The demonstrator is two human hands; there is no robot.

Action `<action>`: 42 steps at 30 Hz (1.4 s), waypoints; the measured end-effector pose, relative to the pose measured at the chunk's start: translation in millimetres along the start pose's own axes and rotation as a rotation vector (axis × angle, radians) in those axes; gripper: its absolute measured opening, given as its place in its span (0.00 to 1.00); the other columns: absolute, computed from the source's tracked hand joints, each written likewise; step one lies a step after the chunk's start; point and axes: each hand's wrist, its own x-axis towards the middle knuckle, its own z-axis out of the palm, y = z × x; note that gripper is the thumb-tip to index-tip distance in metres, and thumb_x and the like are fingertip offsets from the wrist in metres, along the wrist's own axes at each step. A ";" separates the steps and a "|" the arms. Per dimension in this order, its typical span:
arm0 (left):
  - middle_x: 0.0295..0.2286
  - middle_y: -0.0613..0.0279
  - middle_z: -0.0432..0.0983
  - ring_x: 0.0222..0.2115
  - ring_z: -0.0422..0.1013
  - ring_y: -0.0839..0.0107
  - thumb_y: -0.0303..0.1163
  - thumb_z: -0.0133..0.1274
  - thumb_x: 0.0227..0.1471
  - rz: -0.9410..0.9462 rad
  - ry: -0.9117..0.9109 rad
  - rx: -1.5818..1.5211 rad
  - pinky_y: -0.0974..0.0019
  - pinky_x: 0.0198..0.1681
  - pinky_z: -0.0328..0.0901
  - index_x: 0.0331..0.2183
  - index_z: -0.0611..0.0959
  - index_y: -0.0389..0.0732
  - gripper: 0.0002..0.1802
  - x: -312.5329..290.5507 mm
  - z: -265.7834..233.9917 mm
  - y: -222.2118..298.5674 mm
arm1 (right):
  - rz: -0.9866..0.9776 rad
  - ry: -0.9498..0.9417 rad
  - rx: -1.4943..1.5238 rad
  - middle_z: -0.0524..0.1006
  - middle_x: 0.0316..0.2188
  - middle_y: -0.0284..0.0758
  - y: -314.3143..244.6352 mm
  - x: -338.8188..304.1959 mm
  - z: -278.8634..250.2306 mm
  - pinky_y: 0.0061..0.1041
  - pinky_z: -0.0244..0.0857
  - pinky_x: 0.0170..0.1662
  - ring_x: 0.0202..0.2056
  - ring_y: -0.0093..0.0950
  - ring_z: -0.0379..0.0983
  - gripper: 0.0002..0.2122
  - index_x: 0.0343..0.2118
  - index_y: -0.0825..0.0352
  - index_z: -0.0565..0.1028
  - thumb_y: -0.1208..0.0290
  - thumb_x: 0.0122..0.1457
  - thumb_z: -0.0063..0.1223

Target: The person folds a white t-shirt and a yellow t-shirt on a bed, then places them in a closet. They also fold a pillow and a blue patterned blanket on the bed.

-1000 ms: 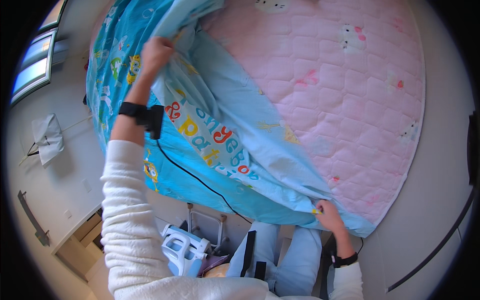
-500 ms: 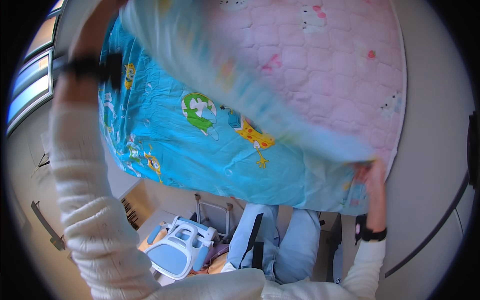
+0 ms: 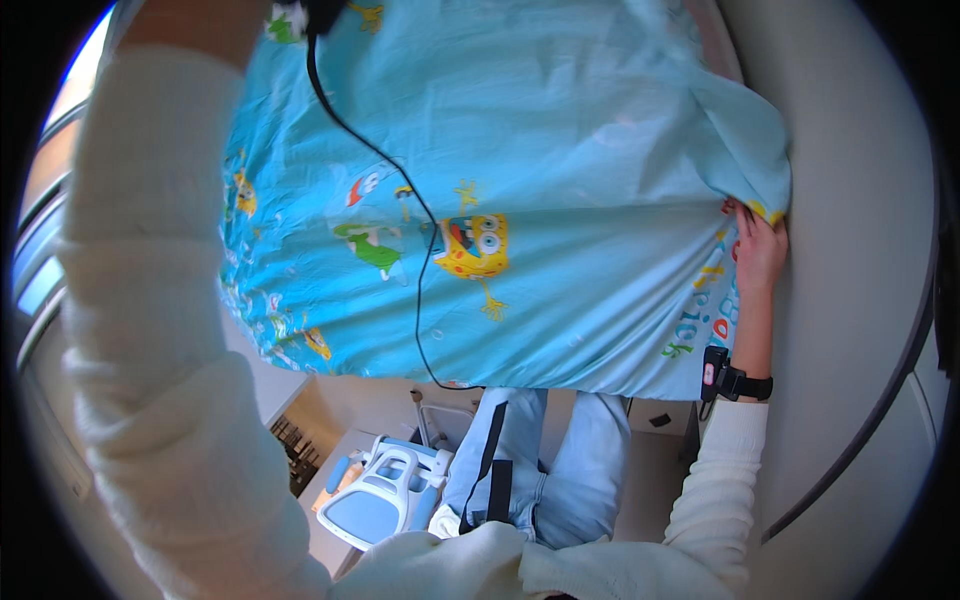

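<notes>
A light-blue bed sheet with cartoon figures spreads across most of the bed, creased into folds that run toward its right edge. My right hand is closed on that edge, with a bunched fold just beyond the fingers. Past this fold, a narrow strip of the pink quilted pad shows at the far right. My left arm stretches forward over the left side of the sheet, but its hand lies beyond the upper edge of the picture. A black cable trails from near my left wrist across the sheet.
A pale wall stands close along the bed's right side. Below the near edge, at left, is a blue-and-white plastic chair beside my legs. A window is at the far left.
The blue sheet has come down over the pink quilted pad, hiding most of it. My right hand has moved farther forward along the edge. My left arm has reached forward, taking its wrist mostly out of view.
</notes>
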 end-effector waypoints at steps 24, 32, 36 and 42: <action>0.34 0.45 0.75 0.40 0.72 0.50 0.22 0.40 0.48 -0.299 0.099 -0.621 0.52 0.43 0.66 0.45 0.74 0.38 0.20 -26.8 171.3 29.6 | -0.089 0.408 -0.466 0.76 0.26 0.47 25.0 -178.3 -128.5 0.25 0.73 0.32 0.27 0.34 0.78 0.10 0.34 0.70 0.58 0.75 0.60 0.48; 0.38 0.43 0.72 0.44 0.68 0.49 0.21 0.40 0.46 0.161 -0.182 -0.170 0.52 0.46 0.64 0.48 0.69 0.37 0.24 -23.1 218.4 87.3 | -0.426 0.545 -0.852 0.70 0.30 0.40 13.2 -204.3 -128.2 0.23 0.70 0.41 0.35 0.27 0.74 0.09 0.30 0.70 0.57 0.79 0.59 0.47; 0.40 0.42 0.71 0.46 0.66 0.49 0.21 0.40 0.45 0.193 -0.271 -0.085 0.52 0.48 0.62 0.50 0.66 0.36 0.26 -8.7 251.5 99.5 | -0.346 0.516 -0.923 0.64 0.32 0.35 32.0 -194.5 -151.2 0.21 0.65 0.37 0.33 0.23 0.67 0.07 0.34 0.70 0.60 0.78 0.60 0.46; 0.43 0.40 0.69 0.49 0.64 0.48 0.20 0.41 0.44 0.181 -0.236 -0.089 0.53 0.50 0.60 0.53 0.63 0.35 0.30 23.7 288.3 90.4 | -0.278 0.241 -0.997 0.66 0.47 0.41 55.5 -158.8 -166.8 0.27 0.61 0.48 0.44 0.31 0.68 0.13 0.48 0.72 0.62 0.71 0.63 0.42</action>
